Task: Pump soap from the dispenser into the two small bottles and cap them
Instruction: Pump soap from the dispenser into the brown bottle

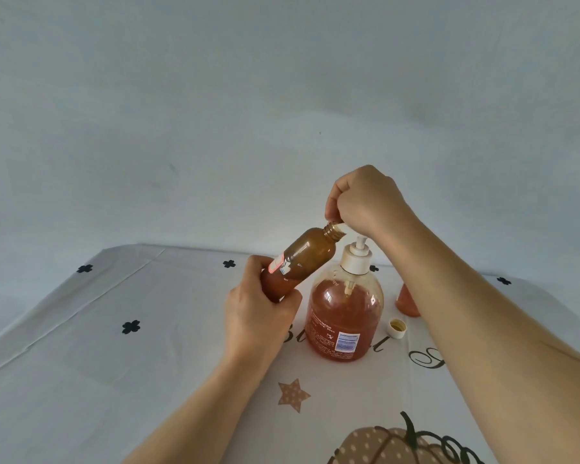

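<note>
My left hand (258, 313) grips the lower end of a small amber bottle (307, 256), tilted so its open threaded neck points up and right. That neck sits right at the nozzle of the soap dispenser (344, 316), a clear round bottle of orange soap with a white pump. My right hand (365, 202) is curled over the pump head, which it hides; only the white pump stem shows below it. A second small bottle (407, 301) stands behind my right forearm, mostly hidden. A white cap (397, 329) lies open side up to the right of the dispenser.
A white tablecloth (131, 363) with black clovers, a star, script lettering and a pumpkin print covers the table. A plain grey wall rises behind the far edge.
</note>
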Action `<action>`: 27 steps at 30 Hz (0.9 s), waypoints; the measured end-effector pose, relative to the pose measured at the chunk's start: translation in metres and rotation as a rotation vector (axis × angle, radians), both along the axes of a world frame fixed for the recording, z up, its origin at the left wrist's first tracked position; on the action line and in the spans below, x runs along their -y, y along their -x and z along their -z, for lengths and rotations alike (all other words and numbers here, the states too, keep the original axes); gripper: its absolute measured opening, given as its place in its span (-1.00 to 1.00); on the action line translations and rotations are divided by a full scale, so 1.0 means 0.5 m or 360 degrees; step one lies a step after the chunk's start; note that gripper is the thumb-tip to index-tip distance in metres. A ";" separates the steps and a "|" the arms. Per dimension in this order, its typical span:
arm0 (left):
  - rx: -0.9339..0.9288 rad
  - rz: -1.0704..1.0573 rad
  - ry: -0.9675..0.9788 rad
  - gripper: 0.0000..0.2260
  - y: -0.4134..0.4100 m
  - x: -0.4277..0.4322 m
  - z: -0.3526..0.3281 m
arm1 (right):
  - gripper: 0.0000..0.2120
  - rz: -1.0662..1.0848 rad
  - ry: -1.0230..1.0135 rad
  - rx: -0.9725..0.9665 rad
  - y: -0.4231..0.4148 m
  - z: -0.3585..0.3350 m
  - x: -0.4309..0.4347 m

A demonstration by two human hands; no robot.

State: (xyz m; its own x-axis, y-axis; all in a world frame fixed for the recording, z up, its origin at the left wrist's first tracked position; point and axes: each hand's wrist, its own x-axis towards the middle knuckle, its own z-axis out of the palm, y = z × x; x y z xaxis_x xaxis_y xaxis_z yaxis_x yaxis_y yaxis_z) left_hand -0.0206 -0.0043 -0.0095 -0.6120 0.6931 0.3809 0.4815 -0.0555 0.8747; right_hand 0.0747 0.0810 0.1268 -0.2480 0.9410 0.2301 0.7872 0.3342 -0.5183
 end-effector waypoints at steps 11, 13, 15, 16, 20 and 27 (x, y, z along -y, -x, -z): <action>0.0004 0.0010 -0.0016 -0.76 0.004 -0.005 0.006 | -0.61 -0.0081 0.0066 0.0079 0.000 -0.001 -0.003; 0.0006 0.0021 -0.0019 -0.76 0.003 -0.004 0.005 | -0.68 -0.0093 0.0090 0.0084 -0.002 0.000 -0.008; 0.0002 0.0018 -0.0025 -0.76 0.003 -0.003 0.005 | -0.77 -0.0136 0.0089 0.0046 -0.005 0.000 -0.007; 0.0005 0.0015 -0.0028 -0.76 0.004 -0.004 0.006 | -0.77 -0.0159 0.0087 0.0041 -0.006 0.001 -0.007; 0.0014 0.0023 -0.0048 -0.76 0.003 -0.004 0.004 | -0.62 -0.0090 0.0095 0.0076 0.004 0.002 -0.008; -0.0002 -0.0011 -0.0040 -0.77 0.004 -0.004 0.006 | -0.71 -0.0006 0.0161 0.0072 0.004 0.013 -0.013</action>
State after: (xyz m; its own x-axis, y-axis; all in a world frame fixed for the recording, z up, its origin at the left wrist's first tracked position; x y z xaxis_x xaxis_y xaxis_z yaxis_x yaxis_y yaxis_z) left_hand -0.0228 -0.0025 -0.0124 -0.6164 0.6790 0.3987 0.4830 -0.0738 0.8725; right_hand 0.0726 0.0876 0.1202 -0.2595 0.9580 0.1222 0.8096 0.2847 -0.5133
